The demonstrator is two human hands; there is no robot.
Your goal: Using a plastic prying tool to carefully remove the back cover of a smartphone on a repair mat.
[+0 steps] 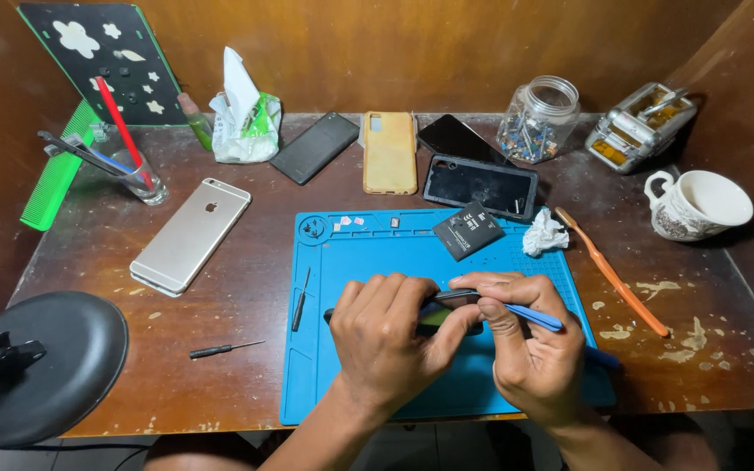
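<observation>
Holding a dark phone (447, 310) on edge over the blue mat (351, 262), my left hand (386, 344) has its grip closed around the phone's near side, fingers curled over the top. My right hand (530, 349) sits just beside it, its grip pinched shut on a blue pry tool (538, 318), whose tip meets the phone's upper edge between my two thumbs.

Just left of my left grip, a small black screwdriver (301, 301) lies on the mat, and another screwdriver (220, 350) rests further left on the bare bench (246, 305). Beyond my grips, at the mat's far edge, lies a black battery (468, 230), with a crumpled white tissue (544, 234) just right of it. An orange toothbrush (613, 272) runs slantwise to the right of my right grip.

Further out, a silver phone (189, 235) lies face down to the far left. Along the back of the bench stand a black phone (314, 147), a yellow phone case (389, 152), a black case (480, 186) and a glass jar (538, 119) of small parts. A white mug (698, 205) sits well off to the right, and a black lamp base (45, 366) sits near left.
</observation>
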